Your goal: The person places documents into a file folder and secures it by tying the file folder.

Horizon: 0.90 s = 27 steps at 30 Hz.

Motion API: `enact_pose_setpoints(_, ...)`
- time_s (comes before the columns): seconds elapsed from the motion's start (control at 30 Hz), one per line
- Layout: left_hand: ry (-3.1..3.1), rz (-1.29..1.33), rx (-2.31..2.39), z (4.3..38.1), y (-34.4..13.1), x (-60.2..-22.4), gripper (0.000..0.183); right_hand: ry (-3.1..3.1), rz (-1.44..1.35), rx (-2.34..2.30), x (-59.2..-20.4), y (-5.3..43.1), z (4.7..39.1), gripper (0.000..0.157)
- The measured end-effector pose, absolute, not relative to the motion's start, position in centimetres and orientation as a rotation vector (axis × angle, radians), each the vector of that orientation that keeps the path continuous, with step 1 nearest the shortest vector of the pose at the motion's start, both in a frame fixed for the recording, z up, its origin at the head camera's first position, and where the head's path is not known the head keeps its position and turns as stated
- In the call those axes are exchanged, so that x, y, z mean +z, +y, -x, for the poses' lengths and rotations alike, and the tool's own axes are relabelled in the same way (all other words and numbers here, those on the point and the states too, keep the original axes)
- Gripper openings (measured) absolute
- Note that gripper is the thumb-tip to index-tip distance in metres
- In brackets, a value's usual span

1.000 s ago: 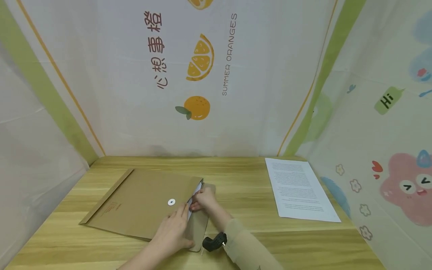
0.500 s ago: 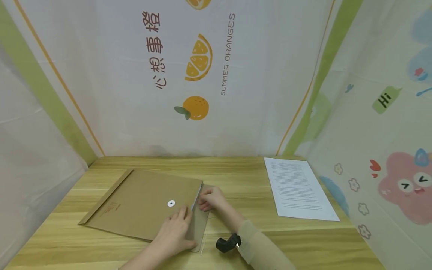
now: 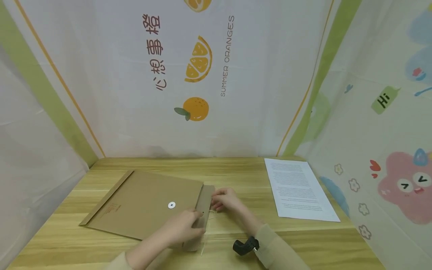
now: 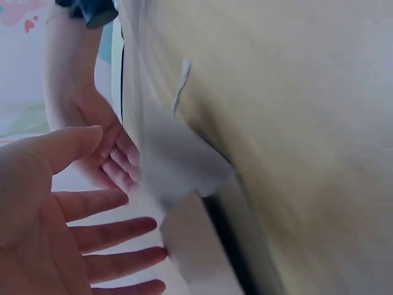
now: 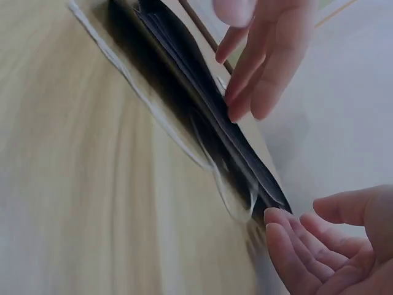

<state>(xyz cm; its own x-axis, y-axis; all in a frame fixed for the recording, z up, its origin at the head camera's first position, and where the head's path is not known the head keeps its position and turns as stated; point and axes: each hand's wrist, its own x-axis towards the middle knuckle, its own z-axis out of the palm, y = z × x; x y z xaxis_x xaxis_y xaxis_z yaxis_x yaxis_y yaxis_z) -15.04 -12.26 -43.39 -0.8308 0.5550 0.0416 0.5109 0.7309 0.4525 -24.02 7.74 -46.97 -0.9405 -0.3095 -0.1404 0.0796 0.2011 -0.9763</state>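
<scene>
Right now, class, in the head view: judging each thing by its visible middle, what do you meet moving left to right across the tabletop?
Red lettering on the envelope, brown kraft envelope, white round button on it, left hand, right hand, black wrist camera, printed paper sheet.

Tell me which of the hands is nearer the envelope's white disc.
Left. In the head view, the left hand is just below and right of the white disc, over the envelope; the right hand is farther right, by the edge of the flap.
</scene>
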Motion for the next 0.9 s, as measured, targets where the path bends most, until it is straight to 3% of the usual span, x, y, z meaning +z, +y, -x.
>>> enact_pose_setpoints(0.47, 2.564, -0.743, 1.324, 19.2, -8.0, -43.6, 0.032, 2.461, 0.025, -1.725, -44.5, 17.5, 23.7, 0.033)
enact_pose_setpoints(0.73, 2.299, -0.609, 1.67, 19.5, -4.5, -44.3, 0.038, 2.647, -0.055, -1.586, -42.6, 25.1, 22.7, 0.04)
enact_pose_setpoints(0.9, 2.136, -0.475, 1.832, 19.8, -2.0, -45.0, 0.043, 2.696, -0.285, -1.558, -42.8, 29.4, 21.8, 0.047)
